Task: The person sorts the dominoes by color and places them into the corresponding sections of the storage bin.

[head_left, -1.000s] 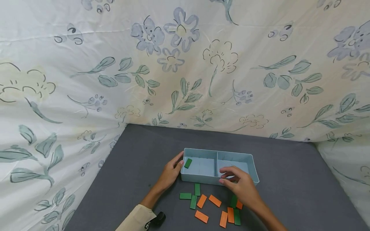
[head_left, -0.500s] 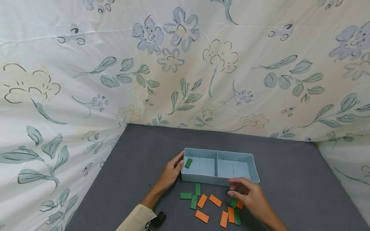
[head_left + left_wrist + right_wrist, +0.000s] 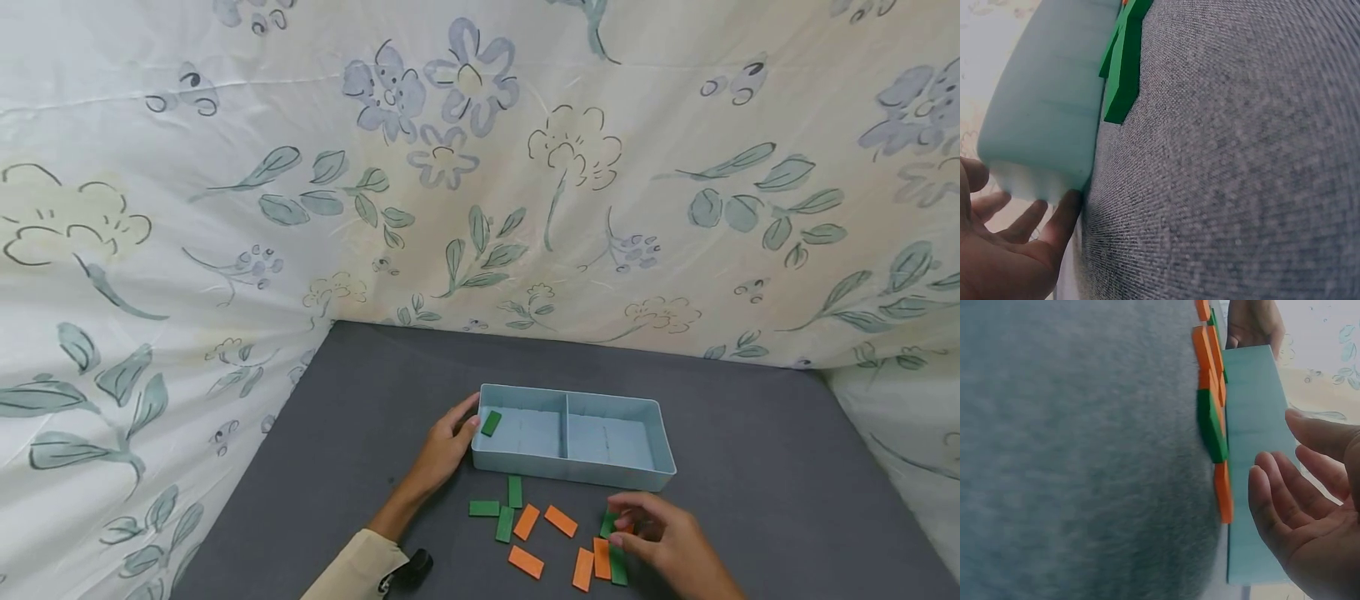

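A light blue two-compartment box (image 3: 573,471) stands on the grey cloth. My left hand (image 3: 441,450) rests against its left end; in the left wrist view the fingers (image 3: 1057,225) touch the end wall. One green block (image 3: 491,423) lies in the left compartment. My right hand (image 3: 663,537) hovers over the right-hand cluster in front of the box, thumb and fingers apart and holding nothing. Beneath it are a green block (image 3: 608,523), another green block (image 3: 618,567) and an orange block (image 3: 602,558). The hand partly hides an orange block there.
Left of that cluster lie several loose blocks, among them a green block (image 3: 483,508) and an orange block (image 3: 526,562). A black object (image 3: 414,570) shows at the left sleeve. Floral cloth (image 3: 465,208) hangs behind and beside the grey surface (image 3: 360,417).
My right hand has moved from over the right compartment, back over the box's front wall, and down to the right-hand blocks. The left hand stays at the box's end.
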`<move>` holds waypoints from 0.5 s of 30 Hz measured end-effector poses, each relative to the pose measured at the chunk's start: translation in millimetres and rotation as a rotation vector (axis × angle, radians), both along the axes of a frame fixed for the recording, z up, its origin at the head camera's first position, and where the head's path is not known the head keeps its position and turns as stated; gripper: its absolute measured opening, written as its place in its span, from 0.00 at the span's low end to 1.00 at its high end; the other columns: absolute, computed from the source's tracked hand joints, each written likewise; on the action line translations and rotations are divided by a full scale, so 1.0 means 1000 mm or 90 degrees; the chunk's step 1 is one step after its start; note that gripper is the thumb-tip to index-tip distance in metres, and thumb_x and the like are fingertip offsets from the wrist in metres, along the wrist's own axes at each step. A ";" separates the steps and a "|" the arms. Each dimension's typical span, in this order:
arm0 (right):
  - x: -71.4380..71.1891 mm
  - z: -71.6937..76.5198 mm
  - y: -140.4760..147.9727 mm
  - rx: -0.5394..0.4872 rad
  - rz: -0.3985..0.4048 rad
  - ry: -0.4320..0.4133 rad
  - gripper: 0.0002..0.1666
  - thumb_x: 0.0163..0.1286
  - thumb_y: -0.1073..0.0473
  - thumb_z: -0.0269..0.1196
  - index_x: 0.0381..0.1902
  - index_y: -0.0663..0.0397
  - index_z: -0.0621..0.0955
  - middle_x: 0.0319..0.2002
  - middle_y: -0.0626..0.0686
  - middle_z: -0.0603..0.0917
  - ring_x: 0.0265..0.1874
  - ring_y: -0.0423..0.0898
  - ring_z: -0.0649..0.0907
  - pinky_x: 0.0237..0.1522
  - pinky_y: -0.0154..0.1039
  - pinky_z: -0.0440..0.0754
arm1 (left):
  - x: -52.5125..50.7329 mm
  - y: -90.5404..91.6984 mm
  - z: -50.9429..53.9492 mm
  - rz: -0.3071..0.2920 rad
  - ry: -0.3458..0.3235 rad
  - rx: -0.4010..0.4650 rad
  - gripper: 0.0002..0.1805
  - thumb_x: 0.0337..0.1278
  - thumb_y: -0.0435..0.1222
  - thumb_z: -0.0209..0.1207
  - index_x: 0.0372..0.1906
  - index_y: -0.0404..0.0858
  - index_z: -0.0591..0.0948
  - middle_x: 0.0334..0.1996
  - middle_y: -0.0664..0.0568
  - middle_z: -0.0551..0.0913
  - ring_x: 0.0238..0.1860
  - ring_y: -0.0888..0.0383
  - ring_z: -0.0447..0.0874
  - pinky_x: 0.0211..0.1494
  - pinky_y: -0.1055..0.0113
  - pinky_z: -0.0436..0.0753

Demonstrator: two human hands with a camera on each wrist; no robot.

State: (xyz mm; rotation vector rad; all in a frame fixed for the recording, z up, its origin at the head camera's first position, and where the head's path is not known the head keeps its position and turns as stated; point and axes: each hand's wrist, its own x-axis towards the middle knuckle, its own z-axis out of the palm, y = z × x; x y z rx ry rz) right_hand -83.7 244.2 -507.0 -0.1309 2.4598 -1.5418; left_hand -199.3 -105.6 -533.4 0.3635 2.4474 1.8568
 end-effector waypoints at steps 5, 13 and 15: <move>0.005 -0.007 0.006 0.000 0.037 -0.005 0.31 0.65 0.58 0.78 0.62 0.64 0.82 0.48 0.57 0.86 0.40 0.37 0.85 0.39 0.38 0.87 | -0.001 0.000 -0.001 0.014 0.007 -0.001 0.28 0.84 0.40 0.54 0.81 0.40 0.69 0.78 0.43 0.70 0.79 0.43 0.65 0.78 0.39 0.64; 0.009 -0.014 0.016 0.023 0.094 0.023 0.31 0.64 0.56 0.79 0.60 0.65 0.83 0.47 0.57 0.88 0.38 0.33 0.82 0.36 0.38 0.86 | -0.001 0.000 0.000 0.017 0.006 -0.003 0.27 0.84 0.40 0.54 0.80 0.42 0.70 0.77 0.44 0.71 0.79 0.44 0.67 0.77 0.39 0.65; 0.010 -0.016 0.018 0.026 0.108 0.026 0.31 0.64 0.55 0.79 0.60 0.64 0.83 0.46 0.57 0.88 0.37 0.33 0.82 0.36 0.38 0.86 | -0.001 0.000 0.000 0.013 0.006 -0.004 0.28 0.84 0.41 0.54 0.81 0.42 0.69 0.78 0.43 0.70 0.79 0.44 0.66 0.78 0.38 0.65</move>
